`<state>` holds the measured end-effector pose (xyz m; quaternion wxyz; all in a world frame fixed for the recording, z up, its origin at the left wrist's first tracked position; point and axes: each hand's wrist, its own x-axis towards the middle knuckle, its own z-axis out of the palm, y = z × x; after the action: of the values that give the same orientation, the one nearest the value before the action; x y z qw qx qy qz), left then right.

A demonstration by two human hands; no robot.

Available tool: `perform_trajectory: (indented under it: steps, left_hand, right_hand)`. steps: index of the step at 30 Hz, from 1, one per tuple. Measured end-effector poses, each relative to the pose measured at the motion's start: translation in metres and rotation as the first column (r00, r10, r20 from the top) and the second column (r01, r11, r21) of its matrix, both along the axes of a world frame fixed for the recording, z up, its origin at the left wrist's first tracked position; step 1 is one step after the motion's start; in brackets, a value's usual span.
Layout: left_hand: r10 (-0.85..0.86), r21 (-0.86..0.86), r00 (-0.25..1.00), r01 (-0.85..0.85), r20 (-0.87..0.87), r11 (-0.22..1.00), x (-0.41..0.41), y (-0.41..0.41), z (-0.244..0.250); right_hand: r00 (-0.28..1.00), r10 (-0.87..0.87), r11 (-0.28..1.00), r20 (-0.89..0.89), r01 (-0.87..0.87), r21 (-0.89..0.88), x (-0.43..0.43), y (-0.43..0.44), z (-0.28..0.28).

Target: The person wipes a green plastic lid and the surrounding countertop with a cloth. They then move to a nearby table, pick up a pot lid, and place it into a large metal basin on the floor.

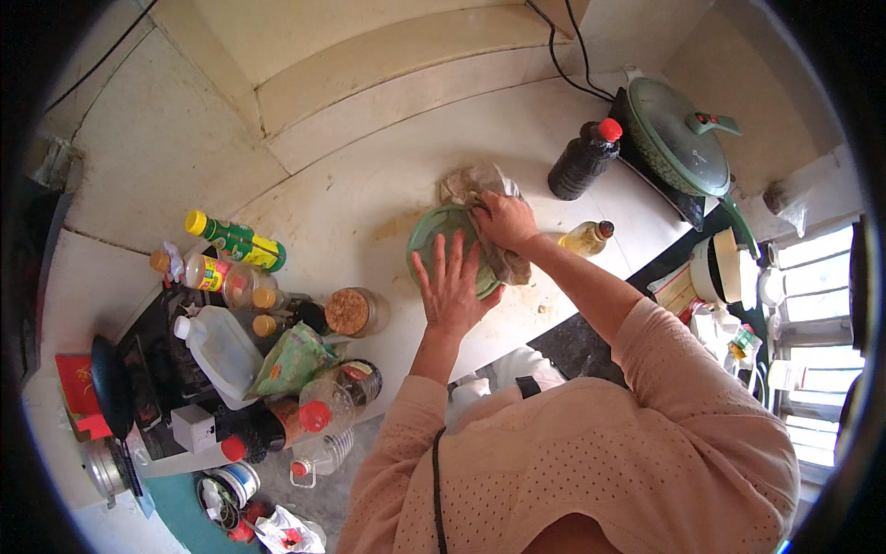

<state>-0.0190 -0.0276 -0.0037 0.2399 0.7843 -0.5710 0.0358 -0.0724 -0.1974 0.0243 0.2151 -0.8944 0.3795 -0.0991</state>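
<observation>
A green round bowl sits on the white countertop in front of me. My left hand is on its near side, fingers spread across the bowl and thumb by the rim. My right hand grips a crumpled, stained cloth that drapes over the bowl's right side. The two hands partly cover the bowl, so its inside is only partly visible. Brownish smears mark the counter around it.
Right of my hands are a small bottle of yellow liquid, a dark red-capped bottle and a lidded green pan. At left stand a cork-topped jar, a white jug, a green bottle and several other bottles.
</observation>
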Motion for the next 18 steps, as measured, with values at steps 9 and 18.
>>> perform_trajectory:
  steps: [9,18]
  left_hand:
    - [0.037,0.108,0.999,-0.035,-0.011,0.994,-0.004,0.002,0.008]
    - [-0.113,0.1,0.992,0.118,-0.059,0.988,0.0,0.001,0.019]
  right_hand:
    - [0.983,-0.183,0.983,0.002,0.183,0.009,-0.055,0.046,-0.001]
    - [0.997,0.081,0.996,-0.013,-0.081,-0.034,-0.008,-0.012,0.01]
